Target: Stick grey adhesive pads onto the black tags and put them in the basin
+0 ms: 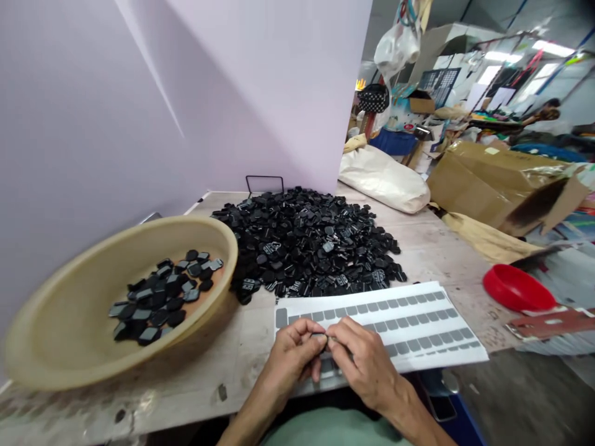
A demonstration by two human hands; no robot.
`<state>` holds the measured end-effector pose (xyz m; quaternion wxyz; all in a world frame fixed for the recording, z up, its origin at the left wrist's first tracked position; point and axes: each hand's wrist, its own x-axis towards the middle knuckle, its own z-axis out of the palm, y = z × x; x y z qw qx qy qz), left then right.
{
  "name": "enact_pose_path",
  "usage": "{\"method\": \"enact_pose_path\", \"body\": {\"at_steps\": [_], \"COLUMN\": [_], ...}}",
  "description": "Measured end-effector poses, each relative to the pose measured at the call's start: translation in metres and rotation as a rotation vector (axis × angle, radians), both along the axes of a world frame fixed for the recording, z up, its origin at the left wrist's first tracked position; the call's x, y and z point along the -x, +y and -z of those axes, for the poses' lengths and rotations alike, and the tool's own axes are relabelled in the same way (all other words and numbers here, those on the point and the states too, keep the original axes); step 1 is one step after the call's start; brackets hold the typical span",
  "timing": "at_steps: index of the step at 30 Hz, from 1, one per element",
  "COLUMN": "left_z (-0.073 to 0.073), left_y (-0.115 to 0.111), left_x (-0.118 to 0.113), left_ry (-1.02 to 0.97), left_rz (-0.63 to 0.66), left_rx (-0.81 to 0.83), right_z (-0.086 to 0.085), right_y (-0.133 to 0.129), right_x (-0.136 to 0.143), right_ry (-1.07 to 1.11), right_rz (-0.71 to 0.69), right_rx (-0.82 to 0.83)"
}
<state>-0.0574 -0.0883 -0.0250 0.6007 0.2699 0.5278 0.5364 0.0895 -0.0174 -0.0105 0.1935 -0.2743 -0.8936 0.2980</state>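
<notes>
Close together over the front edge of the table, my left hand (297,352) and my right hand (361,356) both pinch one small black patch (318,335). Fingers cover most of it, so its shape and face are hard to make out. Beneath the hands lies a white sheet (446,344) with rows of grey rounded-square stickers. Beyond the sheet spreads a wide heap of small black patches (307,241), some with grey or white markings. To the left, a large beige basin (69,291) contains more black patches (160,297), several showing grey squares.
A red round dish (515,288) sits at the table's right edge. Behind the heap stand a thin black wire frame (264,177) and a lilac wall (260,93). A white sack (383,176) and an open cardboard box (502,183) are at the back right.
</notes>
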Motion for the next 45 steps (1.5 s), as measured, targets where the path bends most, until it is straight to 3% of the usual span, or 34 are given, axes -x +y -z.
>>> {"method": "enact_pose_path", "body": {"at_steps": [4,8,10,14,15,17,19,22,25,28,30,32,35,45], "left_z": [-0.004,-0.031,-0.049,-0.083,-0.089,-0.098,-0.098,-0.079,-0.034,0.021,0.050,0.066,0.072,0.064], "left_y": [-0.006,-0.018,-0.025,-0.042,-0.045,-0.049,-0.050,-0.048,-0.049,-0.055,-0.060,-0.064,-0.066,-0.065], "left_x": [0.003,0.014,0.032,0.099,0.115,0.139,0.143,0.115,0.073,0.048,0.044,0.045,0.048,0.044], "left_ry": [0.242,0.597,0.801,1.319,1.455,1.755,1.926,1.793,1.602,1.624,1.655,1.678,1.691,1.663], "left_rz": [-0.028,-0.035,-0.173,-0.838,-0.945,-0.993,-0.991,-0.864,-0.365,0.076,0.130,0.142,0.157,0.219], "left_rx": [-0.042,-0.108,-0.138,-0.097,-0.075,-0.036,-0.069,-0.304,-0.479,-0.457,-0.468,-0.470,-0.471,-0.361], "right_z": [0.001,-0.003,-0.004,-0.001,0.001,0.005,0.007,0.008,0.009,0.013,0.015,0.017,0.016,0.014], "right_y": [-0.003,0.002,0.008,0.018,0.018,0.015,0.010,0.003,-0.001,-0.003,-0.005,-0.007,-0.009,-0.006], "right_x": [0.006,0.009,0.007,0.000,-0.001,0.002,0.009,0.021,0.032,0.039,0.042,0.043,0.046,0.054], "right_ry": [-0.009,-0.016,-0.027,-0.047,-0.055,-0.088,-0.141,-0.234,-0.320,-0.344,-0.344,-0.355,-0.369,-0.285], "right_rz": [-0.035,-0.059,-0.005,0.117,0.118,0.100,0.079,0.051,0.028,0.010,0.003,0.000,0.010,0.019], "right_rx": [-0.049,-0.116,-0.134,-0.102,-0.098,-0.103,-0.133,-0.230,-0.331,-0.383,-0.386,-0.366,-0.331,-0.251]}}
